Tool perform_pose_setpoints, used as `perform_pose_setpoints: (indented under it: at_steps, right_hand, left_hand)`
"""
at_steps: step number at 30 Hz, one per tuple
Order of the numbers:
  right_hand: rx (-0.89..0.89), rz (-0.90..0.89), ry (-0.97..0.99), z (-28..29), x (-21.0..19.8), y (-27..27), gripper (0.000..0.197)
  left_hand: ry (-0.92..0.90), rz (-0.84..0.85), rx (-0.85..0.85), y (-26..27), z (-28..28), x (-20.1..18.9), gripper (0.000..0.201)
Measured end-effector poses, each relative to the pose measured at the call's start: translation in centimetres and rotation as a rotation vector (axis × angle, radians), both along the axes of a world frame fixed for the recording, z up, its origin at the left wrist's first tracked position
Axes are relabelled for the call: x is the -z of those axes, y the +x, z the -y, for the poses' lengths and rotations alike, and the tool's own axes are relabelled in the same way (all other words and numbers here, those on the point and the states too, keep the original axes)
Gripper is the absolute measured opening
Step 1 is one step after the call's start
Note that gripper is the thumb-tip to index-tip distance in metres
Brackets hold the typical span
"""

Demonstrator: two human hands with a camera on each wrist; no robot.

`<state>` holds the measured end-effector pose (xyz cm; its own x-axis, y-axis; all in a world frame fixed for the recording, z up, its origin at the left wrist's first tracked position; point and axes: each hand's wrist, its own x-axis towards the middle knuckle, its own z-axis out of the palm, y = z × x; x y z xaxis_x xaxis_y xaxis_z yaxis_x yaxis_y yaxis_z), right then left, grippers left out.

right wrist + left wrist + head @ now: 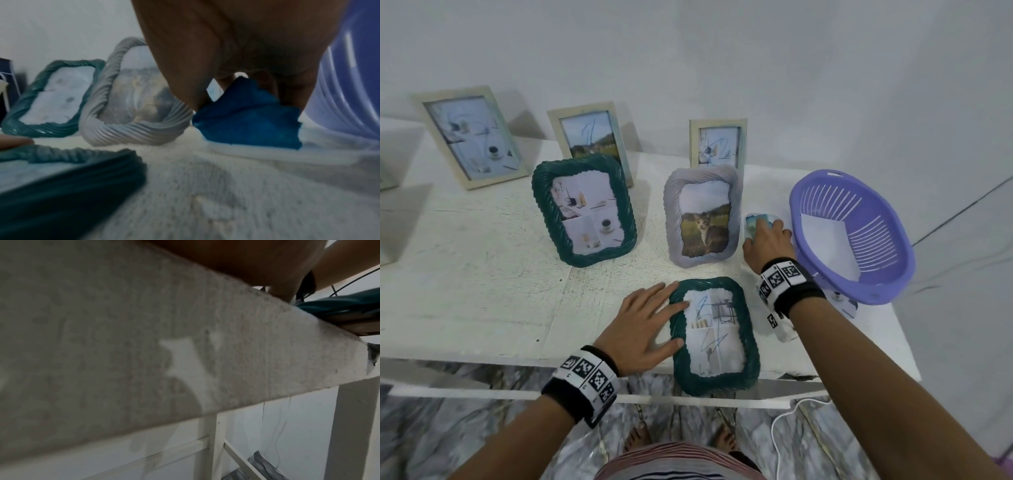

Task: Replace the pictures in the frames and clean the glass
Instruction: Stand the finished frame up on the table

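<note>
A teal wavy frame (pixel 714 334) lies flat at the table's front edge, overhanging it a little, with scribbles on its glass. My left hand (pixel 667 323) rests on the frame's left rim with straight, spread fingers; the left wrist view shows only that frame's edge (pixel 339 308) past the tabletop. My right hand (pixel 765 231) pinches a blue cloth (pixel 248 120) on the table, between the grey frame with a cat picture (pixel 703 219) and the purple basket (pixel 852 236). A second teal frame (pixel 584 209) stands left of the grey one.
Three beige frames (pixel 470 137) (pixel 592 140) (pixel 718 144) stand along the back wall with scribbled glass. A white sheet (pixel 828 246) lies in the basket at the table's right end. A white cable (pixel 784 421) runs over the floor below.
</note>
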<state>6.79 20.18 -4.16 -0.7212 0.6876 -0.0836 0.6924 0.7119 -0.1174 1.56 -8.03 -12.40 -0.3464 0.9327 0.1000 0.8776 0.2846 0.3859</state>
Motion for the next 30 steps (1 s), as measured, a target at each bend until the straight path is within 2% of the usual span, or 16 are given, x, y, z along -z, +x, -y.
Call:
perform_pose_setpoints:
  at_steps: [3, 8, 11, 14, 17, 20, 23, 26, 30]
  right_hand:
    - [0.019, 0.018, -0.027, -0.2, 0.4, -0.5, 0.037]
    - [0.038, -0.097, -0.098, 0.2, 0.2, -0.4, 0.037]
    - [0.024, -0.154, -0.127, 1.3, -0.3, 1.2, 0.033]
    - [0.0, -0.199, -0.127, 3.3, -0.7, 4.0, 0.038]
    - [-0.06, -0.264, -0.16, 5.6, -1.0, 6.5, 0.04]
    - [-0.202, -0.31, -0.216, 7.7, -0.8, 7.9, 0.037]
    - [-0.307, -0.243, -0.217, 9.2, 0.3, 7.8, 0.037]
    - [-0.313, -0.109, -0.199, 10.0, 1.6, 7.1, 0.033]
    - [-0.329, -0.052, -0.196, 10.1, 2.1, 6.7, 0.029]
  left_hand:
    - [0.002, -0.009, -0.004, 0.0, 0.0, 0.2, 0.062]
    - [0.005, -0.04, -0.014, 0.2, -0.1, 0.1, 0.063]
    - [-0.003, -0.052, -0.012, 0.1, -0.1, 0.3, 0.064]
    - [-0.015, -0.052, -0.005, 0.0, -0.1, 0.4, 0.064]
    - [-0.019, -0.059, -0.002, 0.0, -0.1, 0.3, 0.065]
    - [-0.015, -0.055, -0.002, 0.0, -0.1, 0.2, 0.065]
    - [-0.021, -0.062, -0.005, 0.0, -0.3, 0.1, 0.065]
    - [-0.018, -0.065, -0.013, 0.1, -0.4, 0.0, 0.065]
    - [-0.036, -0.074, -0.029, 0.2, -0.5, -0.2, 0.067]
